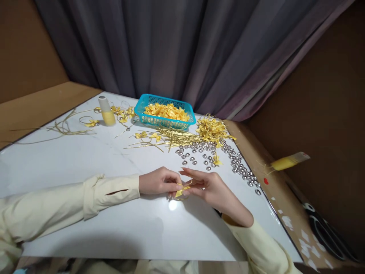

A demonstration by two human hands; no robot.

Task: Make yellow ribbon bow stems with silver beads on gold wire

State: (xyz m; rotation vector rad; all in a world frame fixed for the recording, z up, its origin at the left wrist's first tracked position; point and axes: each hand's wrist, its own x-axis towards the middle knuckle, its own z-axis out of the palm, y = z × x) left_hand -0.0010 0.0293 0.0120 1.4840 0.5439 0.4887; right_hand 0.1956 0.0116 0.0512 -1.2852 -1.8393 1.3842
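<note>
Hands close together at the centre of the frame, just below the middle, over the white tabletop (108,163). Left hand (161,182): forearm nearly level, running in from the lower left in a cream sleeve (111,194); back of the hand up, fingers curled, thumb laid toward the right. It pinches a small yellow bow (179,192) at the thumb tip. Right hand (210,186): arm slants up from the lower right, wrist bent, upper fingers reaching left above the bow, thumb tip low against its right side. Cannot tell whether this hand grips or only steadies. Thin cord (179,199) loops beneath the bow.

Beyond the hands, upper middle: blue basket (137,108) filled with yellow pieces (167,111). Right of it, a heap of yellow bows (212,127); gold cords (182,137) lie between heap and basket, toward the viewer. Silver beads (238,166) scatter down the tabletop's right edge. Upper left: a bottle (107,114), upright, yellow in its lower part. Lower right of the frame: black-handled scissors (327,236).
</note>
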